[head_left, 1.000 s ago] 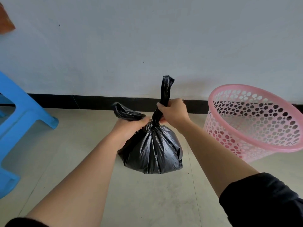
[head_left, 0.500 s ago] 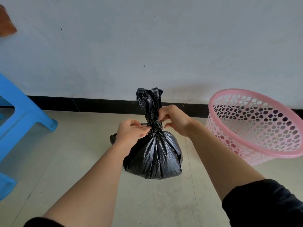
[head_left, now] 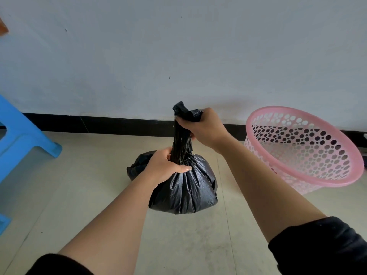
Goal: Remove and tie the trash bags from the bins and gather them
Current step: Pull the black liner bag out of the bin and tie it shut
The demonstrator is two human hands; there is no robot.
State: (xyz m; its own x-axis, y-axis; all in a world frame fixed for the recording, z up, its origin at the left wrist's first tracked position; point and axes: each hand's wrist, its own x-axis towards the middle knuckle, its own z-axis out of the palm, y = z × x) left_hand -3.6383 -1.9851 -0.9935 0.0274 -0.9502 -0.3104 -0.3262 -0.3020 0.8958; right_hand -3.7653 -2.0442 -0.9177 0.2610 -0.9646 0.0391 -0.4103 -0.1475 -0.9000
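Black trash bag (head_left: 184, 187), left of the pink perforated bin (head_left: 303, 147), its twisted neck standing upright. The left hand (head_left: 164, 167) grips the neck's base, the bulging body below it. The right hand (head_left: 202, 128), higher, clenches the neck's top end, which juts above the fist. Both forearms reach forward.

1 black trash bag (head_left: 184, 187), 1 pink bin (head_left: 297, 155) (rt), 1 blue stool (head_left: 21, 139) (lt), 2 hands: left hand (head_left: 164, 165), right hand (head_left: 204, 128)
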